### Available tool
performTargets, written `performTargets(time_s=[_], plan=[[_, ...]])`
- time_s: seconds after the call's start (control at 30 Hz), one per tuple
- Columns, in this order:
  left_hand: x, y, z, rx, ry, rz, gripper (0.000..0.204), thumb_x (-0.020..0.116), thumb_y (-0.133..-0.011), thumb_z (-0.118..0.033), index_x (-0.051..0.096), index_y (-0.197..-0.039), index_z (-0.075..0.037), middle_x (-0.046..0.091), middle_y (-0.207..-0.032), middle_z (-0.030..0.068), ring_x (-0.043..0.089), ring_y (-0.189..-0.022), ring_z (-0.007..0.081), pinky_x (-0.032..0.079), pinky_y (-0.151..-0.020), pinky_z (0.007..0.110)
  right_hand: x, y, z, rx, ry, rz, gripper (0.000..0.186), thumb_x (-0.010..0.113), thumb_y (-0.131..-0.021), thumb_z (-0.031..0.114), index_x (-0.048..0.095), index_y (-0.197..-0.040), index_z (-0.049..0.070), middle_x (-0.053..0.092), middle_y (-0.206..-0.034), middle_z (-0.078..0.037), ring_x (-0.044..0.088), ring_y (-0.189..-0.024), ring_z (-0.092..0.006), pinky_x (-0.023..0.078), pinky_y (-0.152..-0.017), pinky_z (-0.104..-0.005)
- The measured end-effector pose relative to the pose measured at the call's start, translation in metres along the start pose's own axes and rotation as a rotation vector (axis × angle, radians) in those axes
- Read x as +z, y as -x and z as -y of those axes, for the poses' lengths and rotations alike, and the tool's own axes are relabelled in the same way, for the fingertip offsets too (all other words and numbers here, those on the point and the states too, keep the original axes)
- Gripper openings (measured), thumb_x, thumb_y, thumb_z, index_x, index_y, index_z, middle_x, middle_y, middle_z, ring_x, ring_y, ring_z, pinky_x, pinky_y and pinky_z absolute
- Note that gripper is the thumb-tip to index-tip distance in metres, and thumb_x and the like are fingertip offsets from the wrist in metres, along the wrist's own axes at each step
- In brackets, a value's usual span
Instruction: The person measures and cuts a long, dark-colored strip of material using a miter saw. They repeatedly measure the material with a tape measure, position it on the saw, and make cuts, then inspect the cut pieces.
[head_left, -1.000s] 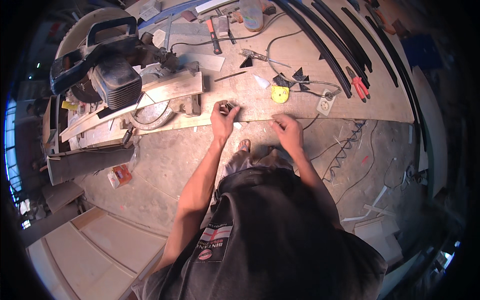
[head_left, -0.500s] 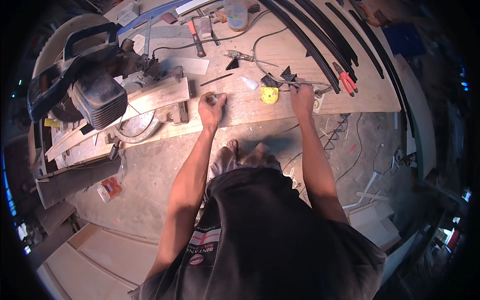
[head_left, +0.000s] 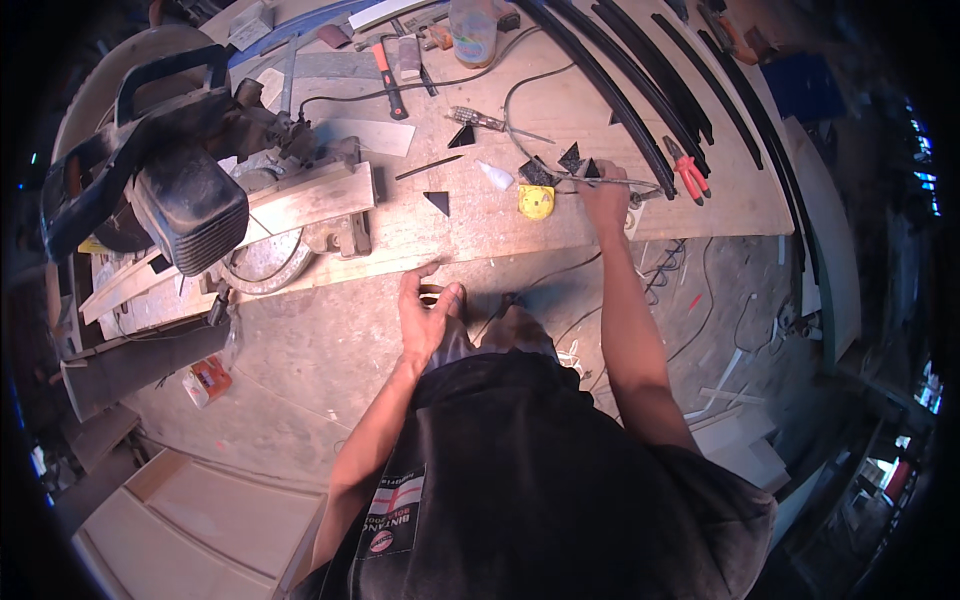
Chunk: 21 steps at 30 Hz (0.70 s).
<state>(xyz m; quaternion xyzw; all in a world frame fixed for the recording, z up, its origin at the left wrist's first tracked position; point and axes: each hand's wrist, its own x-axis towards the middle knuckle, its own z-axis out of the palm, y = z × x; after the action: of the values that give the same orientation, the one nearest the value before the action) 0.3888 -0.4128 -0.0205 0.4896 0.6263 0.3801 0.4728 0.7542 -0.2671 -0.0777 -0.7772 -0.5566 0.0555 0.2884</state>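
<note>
My left hand (head_left: 428, 308) is just off the bench's near edge, with its fingers apart and nothing in them. Beyond it, a small black triangular piece (head_left: 437, 203) lies flat on the wooden bench (head_left: 400, 235). My right hand (head_left: 604, 205) is on the bench, its fingers closed at another black triangular piece (head_left: 591, 169); the fingertips are partly hidden. More dark pieces (head_left: 569, 157) lie close by, and a dark cable (head_left: 625, 182) passes at the fingers. Left of this hand sits a yellow tape measure (head_left: 536, 202), with a white nozzle-shaped tip (head_left: 495, 175) beside it.
A miter saw (head_left: 185, 190) with a wooden board (head_left: 310, 200) on it takes up the left. Long black strips (head_left: 610, 85) lie at the right behind red-handled pliers (head_left: 687, 172). Farther back are a screwdriver (head_left: 475, 118), a hammer (head_left: 387, 80) and a plastic cup (head_left: 472, 35).
My left hand has drawn back from the bench toward my body, uncovering a black triangle there. The dark pieces by my right hand have shifted slightly; that hand stays in nearly the same spot.
</note>
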Motion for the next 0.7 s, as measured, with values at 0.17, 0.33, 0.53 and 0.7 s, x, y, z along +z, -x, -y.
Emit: performTargets(time_s=[0.17,0.33,0.53,0.7], plan=[[0.032,-0.008,-0.025,-0.047,0.059,0.171,0.043,0.086,-0.096,-0.02,0.071,-0.131,-0.001,0.073,-0.124,0.0114,0.069,-0.091,0.0164,0.056,-0.077,0.033,-0.041,0.063,0.027,0.179,-0.253,0.017,0.049,0.09,-0.082,0.01,0.071,-0.127,0.0,0.07,-0.113,-0.017,0.07,-0.091,-0.0288,0.058,-0.088,-0.0423],[0.078,-0.021,-0.05,-0.166,0.227,0.407,0.038,0.076,-0.107,-0.029,0.071,-0.133,-0.001,0.077,-0.115,0.0083,0.073,-0.097,0.0165,0.06,-0.082,0.03,-0.072,0.129,0.061,0.322,-0.835,0.126,0.049,0.092,-0.081,0.005,0.071,-0.126,0.0,0.071,-0.107,-0.01,0.068,-0.087,-0.015,0.056,-0.086,-0.0323],[0.087,-0.016,-0.059,-0.431,0.664,0.676,0.035,0.076,-0.108,-0.033,0.077,-0.126,-0.003,0.079,-0.108,0.0055,0.074,-0.093,0.0134,0.062,-0.086,0.033,-0.104,0.17,0.087,-0.083,-0.685,0.056,0.054,0.094,-0.075,0.005,0.073,-0.124,0.006,0.075,-0.118,-0.008,0.07,-0.109,-0.0265,0.055,-0.1,-0.0422],[0.083,-0.012,-0.064,-0.333,0.749,0.695,0.026,0.082,-0.102,-0.017,0.077,-0.119,0.001,0.08,-0.1,0.0081,0.075,-0.087,0.0153,0.064,-0.085,0.033,-0.126,0.181,0.097,-0.115,-0.645,0.078,0.061,0.095,-0.074,0.004,0.072,-0.131,0.003,0.074,-0.127,-0.01,0.07,-0.118,-0.0235,0.055,-0.103,-0.0397]])
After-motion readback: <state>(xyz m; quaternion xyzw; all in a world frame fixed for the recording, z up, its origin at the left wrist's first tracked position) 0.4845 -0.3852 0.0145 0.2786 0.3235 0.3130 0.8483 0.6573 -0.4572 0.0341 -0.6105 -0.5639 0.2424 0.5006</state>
